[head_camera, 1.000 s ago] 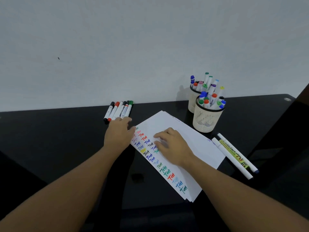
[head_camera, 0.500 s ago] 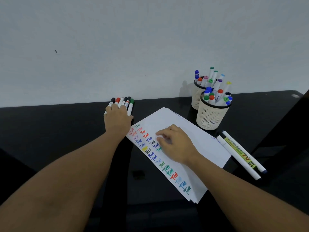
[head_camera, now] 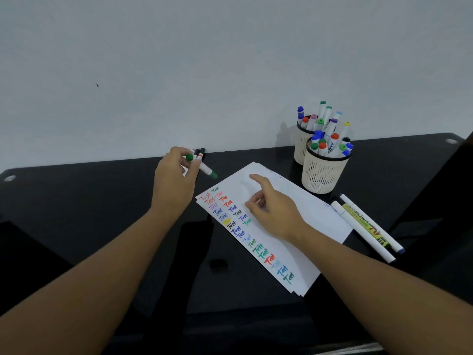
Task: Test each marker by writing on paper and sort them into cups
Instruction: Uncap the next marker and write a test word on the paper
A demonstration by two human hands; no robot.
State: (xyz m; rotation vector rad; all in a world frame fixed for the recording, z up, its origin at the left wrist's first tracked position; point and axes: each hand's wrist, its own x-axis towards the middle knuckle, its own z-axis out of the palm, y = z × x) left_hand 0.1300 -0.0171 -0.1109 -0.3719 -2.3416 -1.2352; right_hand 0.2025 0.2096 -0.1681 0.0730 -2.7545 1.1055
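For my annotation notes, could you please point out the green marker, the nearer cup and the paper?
green marker [head_camera: 207, 171], head view, white barrel near its green end.
nearer cup [head_camera: 323, 175], head view, mesh wall.
paper [head_camera: 302, 198], head view, blank area.

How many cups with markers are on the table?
2. The nearer cup stands past the paper's far right corner; the farther cup is right behind it, by the wall, partly hidden.
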